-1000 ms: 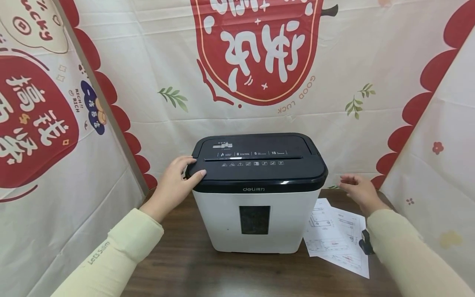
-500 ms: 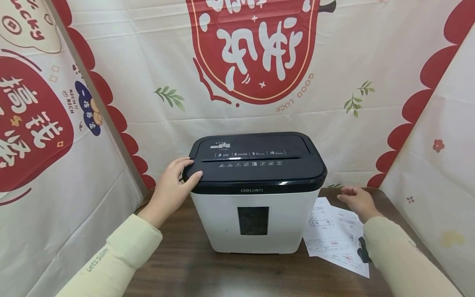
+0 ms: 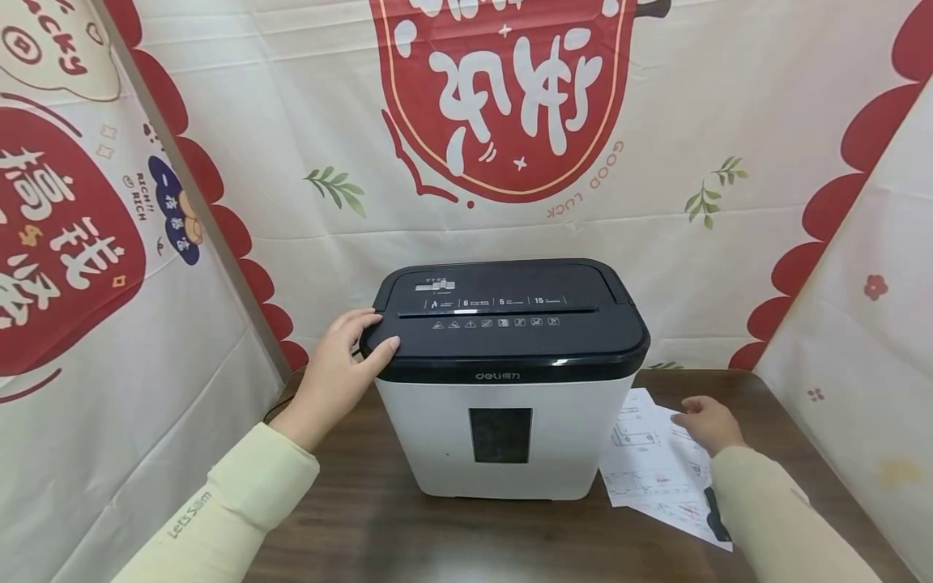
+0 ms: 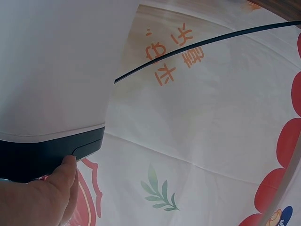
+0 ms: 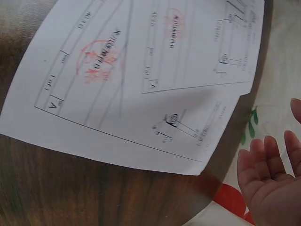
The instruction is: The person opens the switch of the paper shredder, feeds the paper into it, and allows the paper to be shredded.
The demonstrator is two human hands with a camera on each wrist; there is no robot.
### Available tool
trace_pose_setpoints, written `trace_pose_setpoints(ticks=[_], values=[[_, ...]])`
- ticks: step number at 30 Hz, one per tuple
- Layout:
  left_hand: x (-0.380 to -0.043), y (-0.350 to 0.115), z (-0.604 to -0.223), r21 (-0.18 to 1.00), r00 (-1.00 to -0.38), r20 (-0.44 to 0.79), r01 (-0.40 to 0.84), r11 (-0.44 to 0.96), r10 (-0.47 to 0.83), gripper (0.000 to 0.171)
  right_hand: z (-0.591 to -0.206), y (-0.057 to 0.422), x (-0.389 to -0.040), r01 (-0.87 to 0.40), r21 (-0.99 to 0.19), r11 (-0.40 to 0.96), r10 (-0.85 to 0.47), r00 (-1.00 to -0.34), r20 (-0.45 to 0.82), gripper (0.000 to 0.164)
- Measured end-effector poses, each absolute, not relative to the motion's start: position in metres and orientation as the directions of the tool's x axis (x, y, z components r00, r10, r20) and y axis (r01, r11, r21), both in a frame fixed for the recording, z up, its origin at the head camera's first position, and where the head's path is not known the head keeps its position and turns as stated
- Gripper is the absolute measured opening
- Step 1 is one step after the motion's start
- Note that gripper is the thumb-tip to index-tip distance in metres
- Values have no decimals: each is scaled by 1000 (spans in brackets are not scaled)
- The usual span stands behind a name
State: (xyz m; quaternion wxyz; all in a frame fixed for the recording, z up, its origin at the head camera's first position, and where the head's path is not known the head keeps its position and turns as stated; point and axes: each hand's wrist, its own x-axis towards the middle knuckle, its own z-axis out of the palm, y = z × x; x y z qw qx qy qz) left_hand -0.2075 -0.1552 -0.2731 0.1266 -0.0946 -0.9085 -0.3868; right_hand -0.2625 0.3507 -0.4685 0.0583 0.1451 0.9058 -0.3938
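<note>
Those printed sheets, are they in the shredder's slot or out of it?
Out. The sheets lie overlapping on the table beside the shredder, and none stands in its slot.

White cloth hangings (image 3: 510,239) with red scallops (image 3: 831,206) and green leaf sprigs (image 3: 335,189) flank the brown wood-grain table (image 3: 350,526).

Shredder (image 3: 506,364) front: "deli得力"; its lid: 6, 5, 15. Back cloth (image 3: 452,231): "GOOD LUCK" (printed upside down, as I see it). Side cloth (image 3: 153,316): "RICH!! RICH". Left sleeve (image 3: 229,498): "Lets S…" (rest unclear to me). Papers (image 5: 106,92): "1 of 1", "A".
</note>
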Motion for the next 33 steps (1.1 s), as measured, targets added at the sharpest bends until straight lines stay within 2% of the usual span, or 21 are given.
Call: trace_pose_setpoints(ticks=[12,25,33], values=[[-208,-154,-273,693,-945,322,281,664,63,50,-498,354,-264,309,-599,738,195,-949,-250,71],[-208,-154,-272,699,-949,311,269,663,57,50,-516,345,-265,396,-503,769,282,-915,-289,71],[-208,-154,-273,696,-947,317,268,666,50,50,-517,341,-265,366,-458,810,261,-924,-278,70]])
